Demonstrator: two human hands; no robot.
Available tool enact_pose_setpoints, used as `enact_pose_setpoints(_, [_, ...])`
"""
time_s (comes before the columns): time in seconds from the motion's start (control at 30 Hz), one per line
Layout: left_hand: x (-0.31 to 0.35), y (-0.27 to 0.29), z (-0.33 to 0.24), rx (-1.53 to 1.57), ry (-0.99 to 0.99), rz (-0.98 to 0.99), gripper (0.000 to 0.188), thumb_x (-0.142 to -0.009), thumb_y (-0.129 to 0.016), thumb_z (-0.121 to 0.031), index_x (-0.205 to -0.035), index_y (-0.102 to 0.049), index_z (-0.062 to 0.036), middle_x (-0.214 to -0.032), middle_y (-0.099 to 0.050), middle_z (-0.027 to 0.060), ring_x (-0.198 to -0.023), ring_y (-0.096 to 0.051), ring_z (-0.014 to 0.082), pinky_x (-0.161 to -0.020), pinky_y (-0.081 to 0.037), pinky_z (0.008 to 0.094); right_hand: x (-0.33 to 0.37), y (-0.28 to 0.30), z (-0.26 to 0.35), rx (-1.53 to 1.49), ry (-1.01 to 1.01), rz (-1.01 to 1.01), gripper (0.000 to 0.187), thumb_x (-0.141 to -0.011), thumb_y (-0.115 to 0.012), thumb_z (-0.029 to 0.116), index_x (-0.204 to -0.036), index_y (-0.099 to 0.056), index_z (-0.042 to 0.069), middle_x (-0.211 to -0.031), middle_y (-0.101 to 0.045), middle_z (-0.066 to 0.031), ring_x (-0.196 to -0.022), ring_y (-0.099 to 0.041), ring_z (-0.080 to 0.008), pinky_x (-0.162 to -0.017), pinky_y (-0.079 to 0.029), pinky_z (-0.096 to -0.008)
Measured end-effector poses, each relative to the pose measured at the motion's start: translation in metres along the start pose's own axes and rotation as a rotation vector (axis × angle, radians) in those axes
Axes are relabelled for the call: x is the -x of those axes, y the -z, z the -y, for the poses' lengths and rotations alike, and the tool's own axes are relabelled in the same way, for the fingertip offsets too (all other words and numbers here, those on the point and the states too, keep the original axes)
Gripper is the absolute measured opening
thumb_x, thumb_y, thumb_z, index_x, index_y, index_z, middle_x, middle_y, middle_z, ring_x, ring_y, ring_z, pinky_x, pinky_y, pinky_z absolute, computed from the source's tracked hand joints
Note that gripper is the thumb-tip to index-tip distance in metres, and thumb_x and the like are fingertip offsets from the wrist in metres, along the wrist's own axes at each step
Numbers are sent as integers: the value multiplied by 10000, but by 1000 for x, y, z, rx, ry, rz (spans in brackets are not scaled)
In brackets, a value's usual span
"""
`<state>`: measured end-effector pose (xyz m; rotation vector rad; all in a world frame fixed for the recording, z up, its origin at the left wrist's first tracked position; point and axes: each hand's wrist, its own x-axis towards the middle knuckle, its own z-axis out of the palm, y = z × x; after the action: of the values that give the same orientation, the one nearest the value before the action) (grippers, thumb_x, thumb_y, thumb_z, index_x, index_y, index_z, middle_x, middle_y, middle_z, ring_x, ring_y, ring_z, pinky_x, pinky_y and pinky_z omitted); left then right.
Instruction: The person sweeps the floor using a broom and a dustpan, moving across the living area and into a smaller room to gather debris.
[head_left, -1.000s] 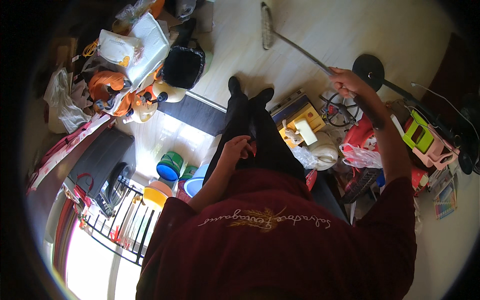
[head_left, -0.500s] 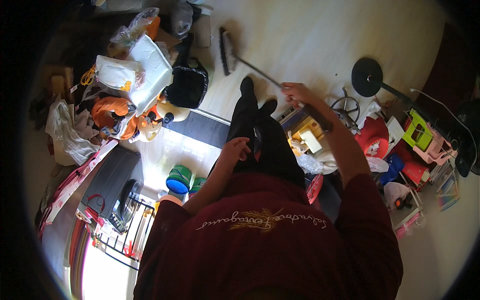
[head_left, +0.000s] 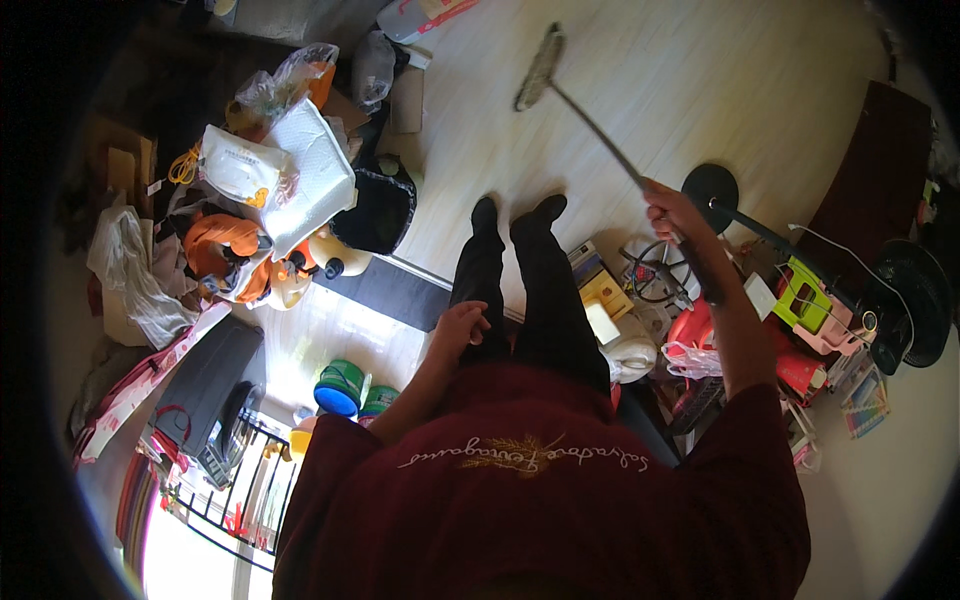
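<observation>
A long-handled broom [head_left: 540,68] reaches out over the pale floor, its bristled head lying beyond my feet. My right hand [head_left: 672,212] is wrapped around the broom's grey handle, and the handle's dark upper end runs back along my forearm. Held low in front of my waist, my left hand [head_left: 462,328] has its fingers curled in with nothing seen between them. My feet in black shoes [head_left: 540,208] stand side by side, slightly apart, on the floor between the broom head and my body.
To the left are a black-lined bin [head_left: 385,212], a white padded package [head_left: 305,185] and green buckets [head_left: 340,388]. On the right stand a round black base [head_left: 710,185] with a pole, a lime-green plastic item [head_left: 803,295] and a black fan [head_left: 915,300].
The broom head has swung forward and to the right, away from my feet. My right hand has moved right with the handle. My feet have stepped apart, and my left hand has curled in more.
</observation>
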<state>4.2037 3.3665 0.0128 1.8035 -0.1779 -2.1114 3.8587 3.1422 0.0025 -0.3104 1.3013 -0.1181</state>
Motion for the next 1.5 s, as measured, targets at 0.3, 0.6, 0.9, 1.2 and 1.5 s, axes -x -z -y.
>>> enact_pose_setpoints(0.3, [-12,-24,-27,7,5,-76,275,-834,-416,-159,-1024,-494,23,-685,-551,61,-482,-472,104,-459,-397,215,-114,-70,53,175,49,239,97,-812,-470,208,-778,-423,130,-554,-396,38,-365,-312,-22,-300,-254,-185])
enact_pose_setpoints(0.6, [-29,-100,-74,28,18,-41,281,-824,-431,-160,-1030,-492,21,-677,-563,70,-473,-483,104,-429,-391,209,-84,137,112,-190,43,-91,131,-769,-511,219,-724,-418,139,-524,-389,32,-355,-315,-34,-306,-259,-206])
enact_pose_setpoints(0.9, [-59,-131,-138,-42,-3,-67,285,-827,-435,-181,-1033,-495,6,-707,-562,60,-508,-484,110,-470,-398,218,-55,152,113,-284,122,-227,189,-757,-533,259,-935,-483,218,-558,-415,5,-355,-325,-71,-306,-288,-240])
enact_pose_setpoints(1.2, [-122,-134,-275,-200,31,53,261,-825,-429,-149,-1023,-505,2,-682,-556,55,-478,-458,94,-437,-369,202,-152,-15,166,-47,41,206,345,-776,-521,198,-1100,-462,96,-552,-460,-23,-352,-371,-66,-311,-308,-230])
enact_pose_setpoints(1.5, [-167,-70,-419,-287,4,41,289,-836,-434,-186,-1046,-498,0,-702,-561,51,-510,-472,108,-467,-387,235,-150,85,248,-66,46,-123,359,-804,-512,207,-1147,-454,120,-559,-455,-11,-350,-341,-67,-294,-278,-195])
